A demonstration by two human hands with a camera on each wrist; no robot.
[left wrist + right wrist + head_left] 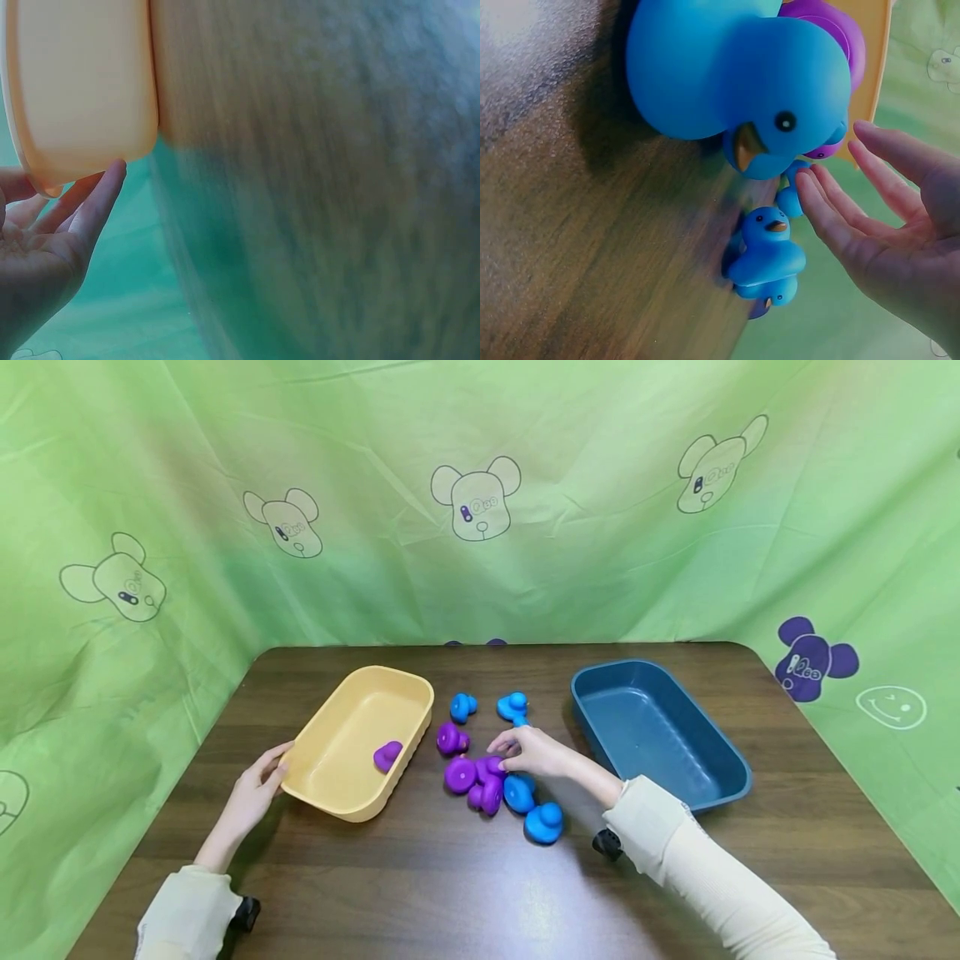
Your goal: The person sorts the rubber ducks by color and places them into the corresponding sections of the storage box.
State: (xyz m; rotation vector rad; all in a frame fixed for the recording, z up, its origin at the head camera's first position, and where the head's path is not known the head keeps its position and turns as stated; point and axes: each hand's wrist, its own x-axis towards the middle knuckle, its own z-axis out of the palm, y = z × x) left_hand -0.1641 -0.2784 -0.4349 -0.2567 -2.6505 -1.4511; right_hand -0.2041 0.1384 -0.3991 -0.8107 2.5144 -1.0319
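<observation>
My left hand point(251, 793) grips the near left rim of the yellow bin point(322, 777), thumb at the rim and fingers against the outer wall. Inside that bin lies one purple rubber duck point(387, 756). Over a cluster in the middle of the table, my right hand point(536, 752) reaches to a purple duck point(490, 767) with thumb and fingers spread apart. In the right wrist view, the fingers point(832, 217) are fairly straight and a large blue duck point(705, 67) partly hides the purple one behind it.
Other purple ducks point(460, 774) and several blue ducks point(544, 823) lie close together between the bins. A dark blue bin point(660, 735) stands on the right of the wooden table point(420, 893). Green printed cloth point(375, 585) hangs behind.
</observation>
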